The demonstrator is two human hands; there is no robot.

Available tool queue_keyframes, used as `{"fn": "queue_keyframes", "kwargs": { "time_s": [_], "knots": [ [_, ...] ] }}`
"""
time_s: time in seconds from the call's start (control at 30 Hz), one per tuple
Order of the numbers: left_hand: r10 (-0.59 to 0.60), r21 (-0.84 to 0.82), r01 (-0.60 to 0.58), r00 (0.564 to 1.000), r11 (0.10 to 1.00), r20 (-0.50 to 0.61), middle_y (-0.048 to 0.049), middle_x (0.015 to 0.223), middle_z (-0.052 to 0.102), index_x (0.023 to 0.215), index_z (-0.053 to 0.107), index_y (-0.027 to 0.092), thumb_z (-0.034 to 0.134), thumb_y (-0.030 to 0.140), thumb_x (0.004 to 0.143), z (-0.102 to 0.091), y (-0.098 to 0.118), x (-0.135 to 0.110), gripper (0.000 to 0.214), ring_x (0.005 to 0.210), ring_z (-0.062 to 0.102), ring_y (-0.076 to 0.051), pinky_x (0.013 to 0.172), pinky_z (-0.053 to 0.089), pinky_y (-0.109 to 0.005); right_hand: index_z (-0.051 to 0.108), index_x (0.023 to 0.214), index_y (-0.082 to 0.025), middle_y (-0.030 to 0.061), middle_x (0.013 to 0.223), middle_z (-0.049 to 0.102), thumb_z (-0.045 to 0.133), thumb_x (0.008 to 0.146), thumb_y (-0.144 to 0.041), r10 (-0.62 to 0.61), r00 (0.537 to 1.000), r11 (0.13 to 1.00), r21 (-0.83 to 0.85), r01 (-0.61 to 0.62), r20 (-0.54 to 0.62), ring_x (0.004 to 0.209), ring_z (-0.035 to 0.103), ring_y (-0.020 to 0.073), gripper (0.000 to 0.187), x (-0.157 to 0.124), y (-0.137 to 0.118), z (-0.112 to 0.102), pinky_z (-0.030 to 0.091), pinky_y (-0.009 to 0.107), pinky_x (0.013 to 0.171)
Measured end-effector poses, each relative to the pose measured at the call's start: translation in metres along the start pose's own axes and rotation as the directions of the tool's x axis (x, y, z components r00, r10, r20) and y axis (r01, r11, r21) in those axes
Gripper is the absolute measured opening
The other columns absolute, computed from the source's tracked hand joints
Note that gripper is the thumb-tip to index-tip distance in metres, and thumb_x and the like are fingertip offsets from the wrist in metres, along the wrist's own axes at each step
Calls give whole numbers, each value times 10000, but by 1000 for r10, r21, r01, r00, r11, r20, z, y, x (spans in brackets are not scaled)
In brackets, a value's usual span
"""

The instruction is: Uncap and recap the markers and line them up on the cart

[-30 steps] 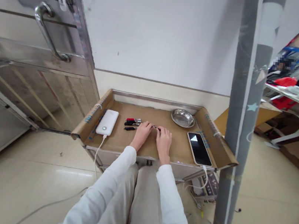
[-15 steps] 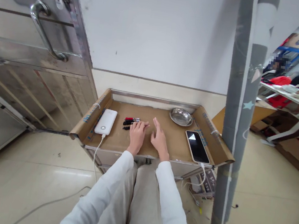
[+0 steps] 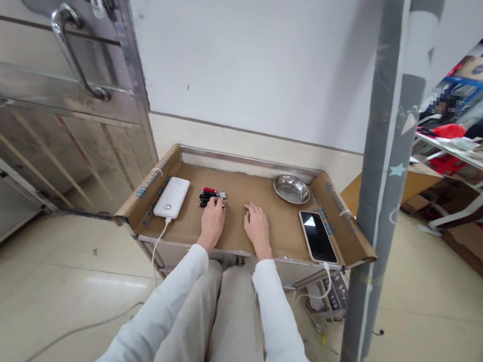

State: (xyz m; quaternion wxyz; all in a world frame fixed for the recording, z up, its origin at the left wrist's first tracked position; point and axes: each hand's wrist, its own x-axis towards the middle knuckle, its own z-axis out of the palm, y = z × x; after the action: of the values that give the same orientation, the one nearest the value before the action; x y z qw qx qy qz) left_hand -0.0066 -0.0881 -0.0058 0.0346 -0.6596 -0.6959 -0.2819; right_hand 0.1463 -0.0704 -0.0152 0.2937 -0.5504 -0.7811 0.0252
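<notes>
A small bunch of pens [image 3: 208, 198], one red and several black, lies side by side left of the middle of the cardboard-lined tray top [image 3: 241, 184]. My left hand [image 3: 212, 220] is over their right ends, fingertips bent down onto them and covering part of the lower ones. It appears to touch rather than grip the pens. To the right, my right hand [image 3: 257, 227] rests palm down on the cardboard with its fingers stretched forward and nothing in it.
A white power bank [image 3: 172, 197] with a cable lies at the left. A shallow metal bowl [image 3: 292, 189] stands at the back right, behind a phone [image 3: 318, 237] with a cable plugged in. A wrapped pillar [image 3: 384, 166] rises beside the right edge.
My left hand has drawn left, away from my right hand, onto the pens' right ends. My right hand has lowered from a raised, tilted pose to lie flat. The pens look more closely lined up.
</notes>
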Motion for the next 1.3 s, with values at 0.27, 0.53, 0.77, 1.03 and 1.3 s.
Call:
{"fn": "queue_keyframes", "kwargs": {
  "time_s": [0.27,0.53,0.77,1.03,1.3],
  "knots": [
    [433,-279,-378,884,883,174,-45,906,569,895,566,182,447,258,909,13,0,20,142,774,575,-161,740,455,-277,589,1127,-157,105,1211,597,389,873,-116,10,1000,998,-65,-10,-6,1105,516,214,326,0,0,3,391,346,934],
    [503,-388,-409,845,826,179,-30,799,601,867,572,186,465,213,874,9,0,21,110,766,566,-164,733,436,-269,597,1082,-173,89,1136,624,404,867,-112,18,999,997,-76,-20,-28,1036,525,211,296,3,0,4,385,326,879],
    [473,-411,-364,857,836,203,-34,814,620,874,582,187,465,183,852,8,0,22,119,780,576,-162,749,436,-268,592,1079,-180,89,1127,621,404,868,-116,22,1000,996,-84,-24,-21,1025,518,211,290,3,0,3,375,322,864],
    [430,-423,-314,878,850,210,-36,833,623,866,567,185,444,166,848,12,-1,22,125,785,580,-161,749,439,-272,590,1070,-177,74,1117,624,401,868,-113,20,1000,996,-83,-21,-13,1014,516,206,284,3,0,3,363,312,859],
    [423,-435,-303,882,848,208,-37,840,619,867,552,181,436,156,850,14,-2,21,120,799,580,-160,765,446,-283,584,1070,-183,86,1106,623,400,868,-116,20,1000,995,-99,-20,-1,999,517,210,281,4,0,2,362,316,842]
  ]
}}
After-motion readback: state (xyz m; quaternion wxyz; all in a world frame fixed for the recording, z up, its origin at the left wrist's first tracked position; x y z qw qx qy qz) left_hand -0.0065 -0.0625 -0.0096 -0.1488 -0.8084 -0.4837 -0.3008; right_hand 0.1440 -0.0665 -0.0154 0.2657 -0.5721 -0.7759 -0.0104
